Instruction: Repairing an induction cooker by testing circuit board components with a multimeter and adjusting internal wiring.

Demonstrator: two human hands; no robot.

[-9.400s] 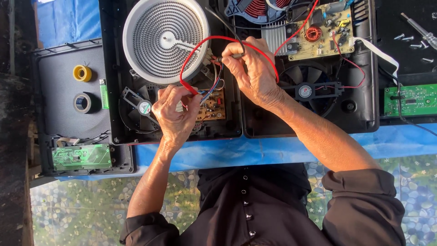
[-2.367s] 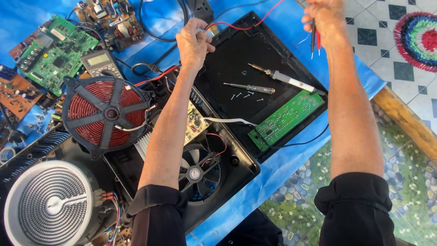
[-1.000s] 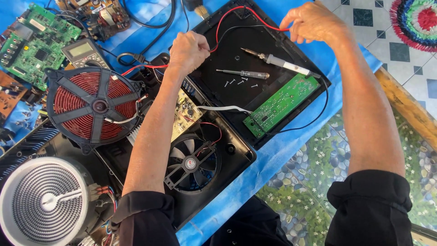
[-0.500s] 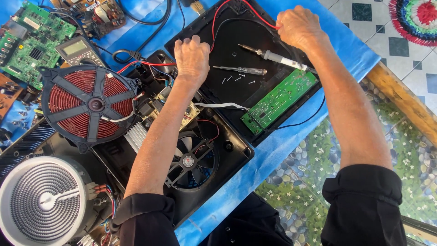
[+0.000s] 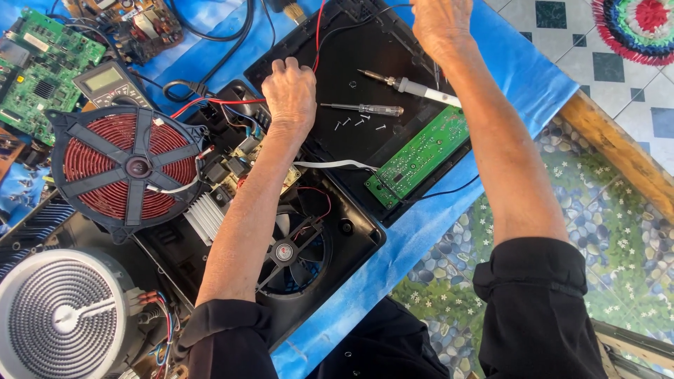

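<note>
Both hands (image 5: 289, 91) higher — red wire (image 5: 317, 35) pinched

Right hand (image 5: 441, 24): fingertips cut off by the top edge; grasp cannot be told.
Red wire (image 5: 318, 31): upper end runs out of frame at the top.
Left hand (image 5: 289, 90): fingers curled under, contents concealed.
Circuit board (image 5: 242, 158): partly covered by the left forearm.
Small screws (image 5: 358, 123): too small to count surely.
White coil heater (image 5: 60, 319): clipped by left and bottom edges.
</note>
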